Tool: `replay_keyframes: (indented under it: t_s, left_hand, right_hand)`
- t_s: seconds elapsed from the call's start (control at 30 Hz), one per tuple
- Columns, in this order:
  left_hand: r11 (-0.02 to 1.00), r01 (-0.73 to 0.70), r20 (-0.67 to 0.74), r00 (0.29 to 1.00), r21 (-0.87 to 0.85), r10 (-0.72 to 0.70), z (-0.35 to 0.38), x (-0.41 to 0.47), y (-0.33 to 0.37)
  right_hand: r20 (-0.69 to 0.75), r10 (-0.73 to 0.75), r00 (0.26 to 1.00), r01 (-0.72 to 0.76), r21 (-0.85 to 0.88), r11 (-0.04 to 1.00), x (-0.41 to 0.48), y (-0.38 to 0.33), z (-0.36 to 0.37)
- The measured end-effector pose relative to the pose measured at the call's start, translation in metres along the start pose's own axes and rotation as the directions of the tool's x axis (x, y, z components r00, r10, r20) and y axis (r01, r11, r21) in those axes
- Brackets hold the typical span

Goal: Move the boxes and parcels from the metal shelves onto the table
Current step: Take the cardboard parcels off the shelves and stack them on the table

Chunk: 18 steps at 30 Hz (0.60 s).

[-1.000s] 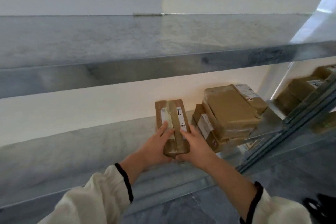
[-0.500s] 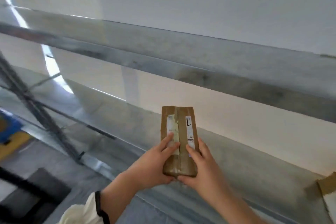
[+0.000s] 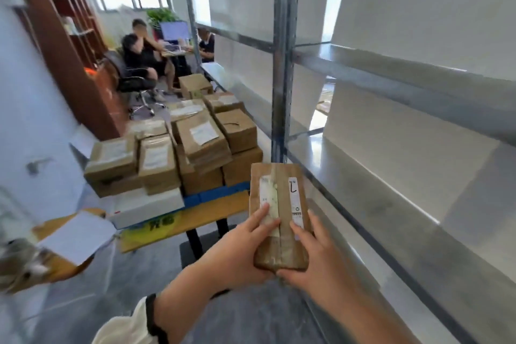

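parcel: flat oblong parcel (image 3: 279,215), up in the air in both your hands, right of the table (image 3: 178,225) and just left of the lower shelf's front edge.
axis: long axis runs near to far, away from you. Near end sits in your palms, far end points at the foot of the shelf post (image 3: 280,78). Broad face up.
material: brown wrap (paper or card, can't tell), glossy clear tape, one brown tape strip down the length, a white label on each side of it along the same axis.
left hand (image 3: 240,254): grasping the near left corner, fingers laid over the left label, thumb hidden.
right hand (image 3: 321,262): grasping the near right corner, fingers on the top face by the right label, thumb along the near end.
shelves (image 3: 391,204): grey sheet metal, dull shine, flat decks running near to far on your right.
post: perforated steel upright, just beyond the parcel's far end.
table: left of the parcel, top covered with yellow-brown card and a blue strip (image 3: 217,194), dark leg under it.
boxes (image 3: 201,142): taped brown cartons with white labels, stacked over the table's far part.
white box (image 3: 148,205): flat, at the table's near edge.
paper sheet (image 3: 75,234): loose, near left.
in the way: the stack's near right corner sits just left of the parcel's far end.
far: seated people (image 3: 139,47) at a desk with a monitor (image 3: 175,31), red-brown bookcase (image 3: 69,36) far left (all blurry).
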State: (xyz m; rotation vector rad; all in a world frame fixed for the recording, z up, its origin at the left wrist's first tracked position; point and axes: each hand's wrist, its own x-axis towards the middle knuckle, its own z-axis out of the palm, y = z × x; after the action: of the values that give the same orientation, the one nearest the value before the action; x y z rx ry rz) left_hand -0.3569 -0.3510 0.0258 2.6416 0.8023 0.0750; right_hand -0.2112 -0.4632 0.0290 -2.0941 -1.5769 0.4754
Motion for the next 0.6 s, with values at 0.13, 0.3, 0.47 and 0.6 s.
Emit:
replay_keyframes:
  t_s: [0.13,0.3,0.47,0.6]
  left_hand:
    - [0.988,0.156,-0.060,0.986,0.001,-0.156,-0.037,-0.011,-0.073]
    - [0.960,0.279,-0.117,0.953,-0.019,-0.279,-0.070,-0.014,-0.148]
    - [0.927,0.373,-0.160,0.913,-0.046,-0.375,-0.102,0.002,-0.220]
    - [0.900,0.428,-0.183,0.881,-0.079,-0.436,-0.133,0.023,-0.268]
  right_hand:
    - [0.080,-0.137,0.987,0.139,-0.010,0.990,0.070,-0.055,0.026]
    - [0.168,-0.272,0.947,0.273,0.016,0.962,0.150,-0.106,0.053]
    - [0.239,-0.366,0.899,0.362,0.062,0.930,0.235,-0.145,0.077]
    - [0.288,-0.412,0.864,0.401,0.100,0.911,0.304,-0.175,0.083]
